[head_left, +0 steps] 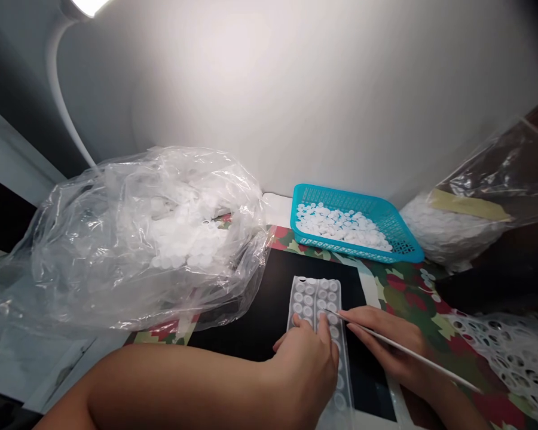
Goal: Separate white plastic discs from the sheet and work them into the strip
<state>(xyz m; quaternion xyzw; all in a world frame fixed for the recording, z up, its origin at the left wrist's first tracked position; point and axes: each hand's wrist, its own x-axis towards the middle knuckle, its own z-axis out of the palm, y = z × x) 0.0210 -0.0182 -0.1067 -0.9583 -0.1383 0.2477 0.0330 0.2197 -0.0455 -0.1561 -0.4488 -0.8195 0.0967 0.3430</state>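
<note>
A long clear tray (316, 294) with rows of small white round caps lies on a black mat (260, 316). My left hand (308, 364) rests on the tray, its fingers curled down over the caps. My right hand (388, 346) is closed on a thin white stick (412, 353) held like a pen. The stick's tip touches the tray near my left fingertips.
A turquoise basket (399, 233) of white caps stands behind the mat. A big clear plastic bag (134, 239) of white caps lies at the left. Another bag (470, 209) leans at the right. White perforated lace (502, 346) covers the right edge. A lamp arm (56, 77) rises at the left.
</note>
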